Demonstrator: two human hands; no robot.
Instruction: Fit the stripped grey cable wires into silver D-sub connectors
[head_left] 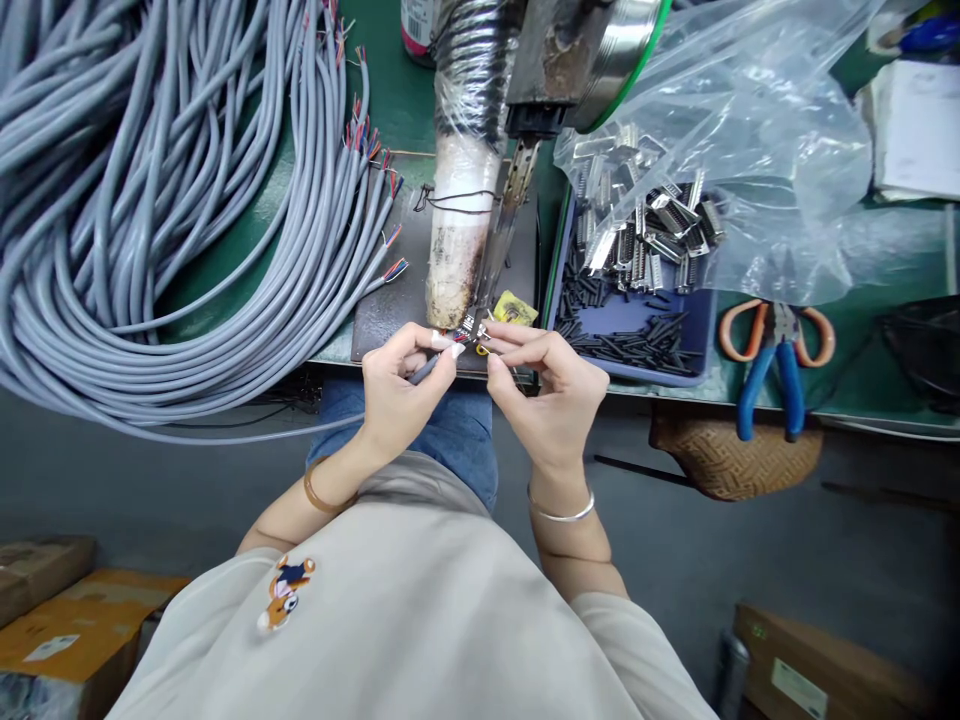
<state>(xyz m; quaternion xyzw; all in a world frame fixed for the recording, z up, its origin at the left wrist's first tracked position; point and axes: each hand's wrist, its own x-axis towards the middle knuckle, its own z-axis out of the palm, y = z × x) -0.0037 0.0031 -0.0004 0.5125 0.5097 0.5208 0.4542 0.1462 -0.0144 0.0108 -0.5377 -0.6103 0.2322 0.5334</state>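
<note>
My left hand (405, 385) is closed in a pinch on the end of a grey cable (425, 370), with white wrapping on its fingertips. Short coloured wires come out of that end, beside a small metal connector (469, 325) at the edge of a dark plate (382, 325). Close on the right, my right hand (551, 385) has thumb and fingers drawn together around a tiny piece near the connector. A small yellow bit (481, 349) shows at its fingertips; what exactly they grip is too small to tell. Above both hands, a soldering fixture (514, 200) slants down to the connector.
Many grey cables (247, 330) with stripped ends cover the left. A wrapped duct (465, 190) and a solder spool (622, 60) stand ahead. On the right are a blue tray (615, 345) of connectors and black sleeves, a plastic bag (787, 160), pliers (791, 375) and scissors (739, 335).
</note>
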